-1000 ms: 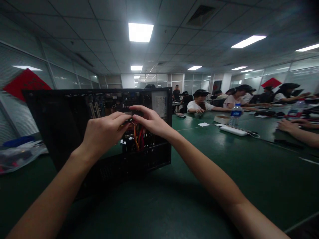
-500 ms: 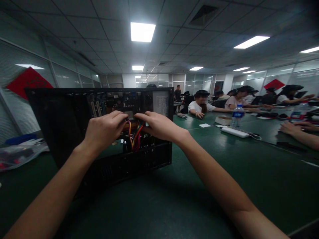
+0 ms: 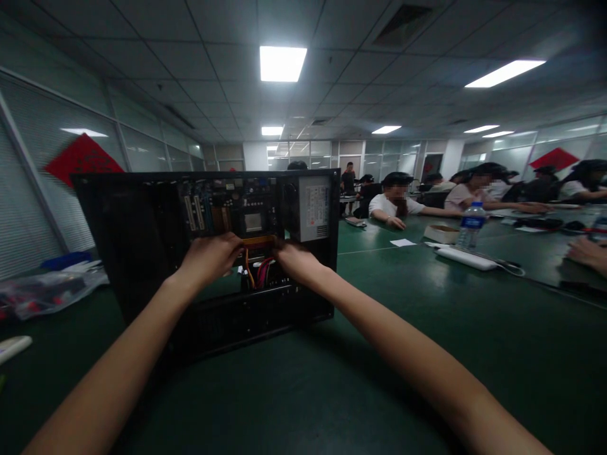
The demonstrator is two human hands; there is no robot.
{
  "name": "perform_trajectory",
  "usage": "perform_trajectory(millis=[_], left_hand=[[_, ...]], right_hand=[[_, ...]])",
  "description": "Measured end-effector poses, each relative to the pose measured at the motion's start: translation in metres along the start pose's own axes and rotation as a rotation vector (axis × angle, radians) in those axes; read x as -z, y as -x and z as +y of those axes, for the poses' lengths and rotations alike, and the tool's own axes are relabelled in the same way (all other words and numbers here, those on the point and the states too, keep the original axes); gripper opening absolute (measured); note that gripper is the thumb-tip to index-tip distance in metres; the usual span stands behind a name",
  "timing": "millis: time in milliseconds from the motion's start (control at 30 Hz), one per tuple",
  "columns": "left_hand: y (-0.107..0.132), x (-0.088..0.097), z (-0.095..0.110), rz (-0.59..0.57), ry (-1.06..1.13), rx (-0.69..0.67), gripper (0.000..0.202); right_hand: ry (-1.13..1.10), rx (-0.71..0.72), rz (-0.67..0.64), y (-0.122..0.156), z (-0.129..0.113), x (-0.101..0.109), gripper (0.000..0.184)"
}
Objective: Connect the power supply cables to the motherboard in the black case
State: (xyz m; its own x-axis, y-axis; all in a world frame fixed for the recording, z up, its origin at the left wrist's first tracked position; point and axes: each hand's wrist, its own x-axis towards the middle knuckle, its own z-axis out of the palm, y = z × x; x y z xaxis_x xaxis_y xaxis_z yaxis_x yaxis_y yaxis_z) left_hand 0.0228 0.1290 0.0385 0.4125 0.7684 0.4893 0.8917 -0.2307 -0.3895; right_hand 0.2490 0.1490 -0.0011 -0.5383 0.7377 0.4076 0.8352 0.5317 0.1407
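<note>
An open black computer case lies on its side on the green table, its motherboard and grey power supply facing me. Both my arms reach into it. My left hand and my right hand are closed on the two ends of a bundle of yellow, red and orange cables just below the processor socket. More of the coloured wires hang down between the hands.
Clear plastic bags with small parts lie at the left. At the right stand a water bottle, a white power strip and a small box. Several people sit along the far right side of the table.
Both hands have dropped lower and deeper into the case, pulling apart so the cable bundle is stretched between them. The view has shifted, so the case sits more to the right.
</note>
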Motion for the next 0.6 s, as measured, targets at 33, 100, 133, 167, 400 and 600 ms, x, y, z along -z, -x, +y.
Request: perform_trajectory(millis=[33, 100, 133, 167, 400, 600], left_hand=[[-0.001, -0.004, -0.002, -0.023, -0.007, 0.004, 0.035], [-0.002, -0.012, -0.006, -0.053, -0.016, -0.007, 0.035], [-0.002, -0.016, -0.008, -0.06, -0.014, -0.023, 0.035], [-0.002, -0.019, -0.009, -0.063, -0.01, -0.043, 0.035], [-0.003, -0.036, -0.003, -0.069, 0.036, -0.113, 0.033], [-0.01, -0.038, 0.01, -0.162, 0.058, -0.122, 0.035]], right_hand=[[-0.036, -0.023, -0.022, -0.003, 0.005, -0.005, 0.036], [-0.103, -0.04, -0.052, -0.006, 0.012, -0.012, 0.034], [-0.131, -0.037, -0.058, -0.007, 0.015, -0.015, 0.033], [-0.151, -0.026, -0.057, -0.008, 0.017, -0.017, 0.033], [-0.143, 0.043, -0.057, -0.009, 0.016, -0.022, 0.028], [-0.151, 0.079, 0.016, -0.007, 0.014, -0.02, 0.027]])
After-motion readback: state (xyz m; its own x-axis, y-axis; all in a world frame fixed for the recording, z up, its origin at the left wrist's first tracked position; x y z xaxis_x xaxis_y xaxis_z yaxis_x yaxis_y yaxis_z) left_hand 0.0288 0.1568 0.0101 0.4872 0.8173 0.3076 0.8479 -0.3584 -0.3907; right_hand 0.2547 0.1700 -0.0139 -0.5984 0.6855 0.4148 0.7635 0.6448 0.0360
